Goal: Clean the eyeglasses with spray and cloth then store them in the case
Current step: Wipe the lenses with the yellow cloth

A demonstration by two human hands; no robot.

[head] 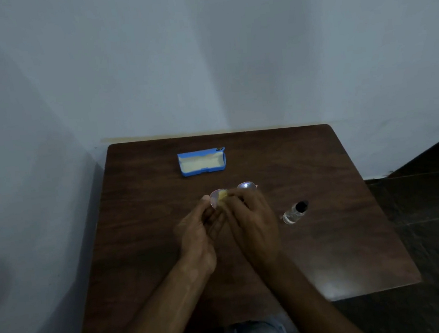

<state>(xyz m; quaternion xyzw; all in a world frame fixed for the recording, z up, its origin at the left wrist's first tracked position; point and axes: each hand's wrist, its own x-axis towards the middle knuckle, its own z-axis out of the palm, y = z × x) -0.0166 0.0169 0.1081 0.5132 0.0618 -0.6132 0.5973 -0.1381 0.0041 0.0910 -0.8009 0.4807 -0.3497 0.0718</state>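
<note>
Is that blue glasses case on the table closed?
No, the blue case lies open on the table, with its pale lining showing.

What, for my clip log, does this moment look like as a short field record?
left hand: holds glasses
right hand: pinches yellow cloth on one lens
case: open, empty, beyond the hands
spray bottle: on table, right of hands
stage: wiping; glasses not yet stored

case (201,162) behind eyeglasses (245,186), bottle (295,212) right
</note>
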